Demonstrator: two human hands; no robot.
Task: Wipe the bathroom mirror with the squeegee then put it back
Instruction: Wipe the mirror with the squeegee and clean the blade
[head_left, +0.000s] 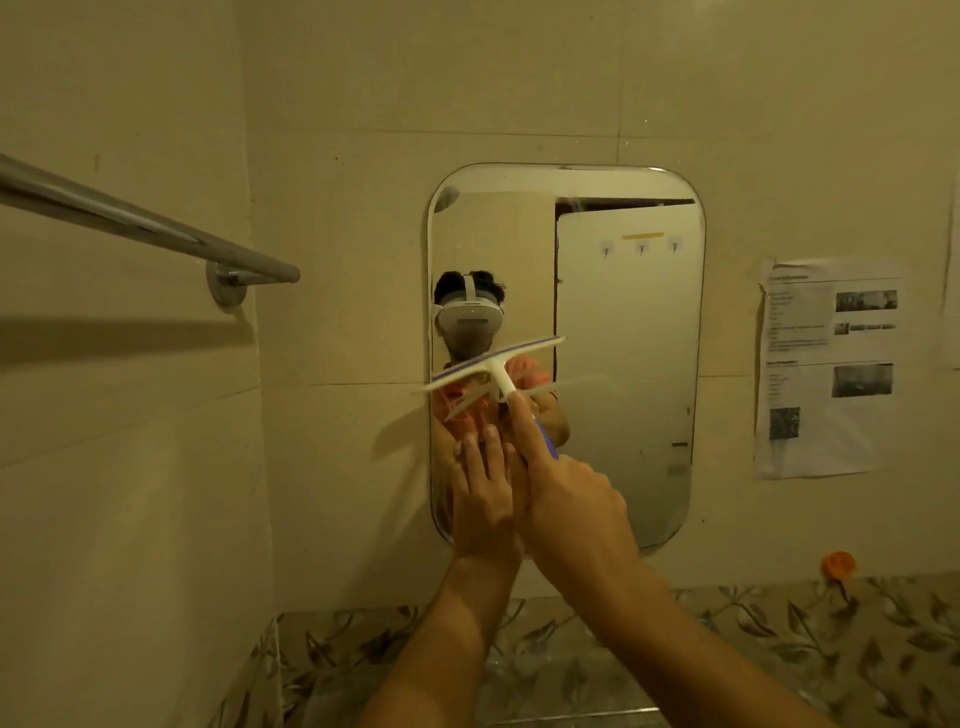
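A rounded rectangular mirror (628, 364) hangs on the tiled wall ahead. My right hand (576, 499) grips the blue handle of a white squeegee (493, 366), index finger stretched along its neck. The blade lies tilted against the mirror's left part, left end lower and reaching past the mirror's edge. My left hand (483, 493) rests flat with fingers spread on the mirror's lower left, just left of the right hand. The mirror reflects a person with a headset, the squeegee and a door.
A chrome towel bar (150, 228) sticks out from the left wall at head height. A printed paper sheet (826, 369) is stuck to the wall right of the mirror. An orange hook (837, 564) sits above the leaf-patterned tile band (753, 623) below.
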